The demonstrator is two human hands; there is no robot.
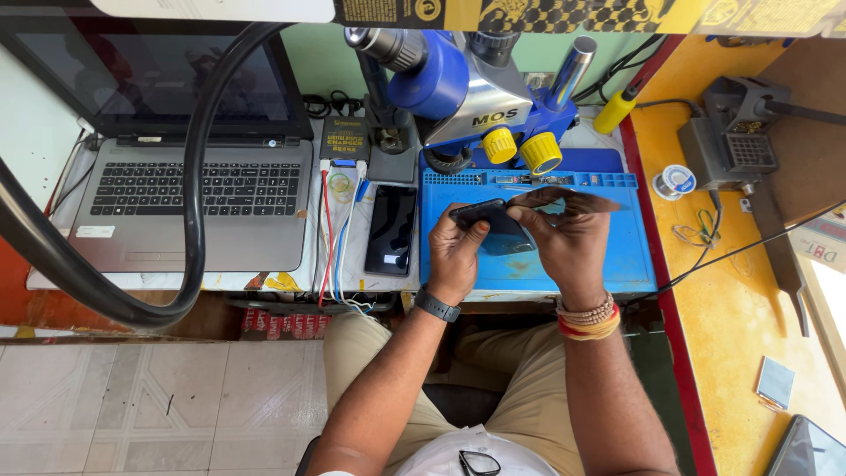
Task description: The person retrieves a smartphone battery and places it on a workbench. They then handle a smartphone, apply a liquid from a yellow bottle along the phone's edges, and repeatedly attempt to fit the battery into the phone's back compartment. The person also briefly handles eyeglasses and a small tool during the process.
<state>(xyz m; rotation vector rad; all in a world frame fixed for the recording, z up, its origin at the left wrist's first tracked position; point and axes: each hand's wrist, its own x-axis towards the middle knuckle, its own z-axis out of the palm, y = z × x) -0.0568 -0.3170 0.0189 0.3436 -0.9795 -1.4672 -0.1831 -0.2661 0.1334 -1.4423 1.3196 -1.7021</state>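
My left hand (456, 254) grips a dark phone body (493, 222) over the blue work mat (617, 256). My right hand (568, 242) holds a thin dark panel (564, 200), lifted at an angle off the phone's right side. Both hands are close together above the mat, just in front of the blue microscope (467, 84). A dark watch sits on my left wrist and bead bracelets on my right wrist.
A second black phone (392, 229) lies left of the mat beside coloured wires (339, 238). A grey laptop (198, 189) stands at left, with a thick black hose (189, 176) arching over it. A soldering station (727, 141) and solder spool (676, 181) sit on the yellow shelf at right.
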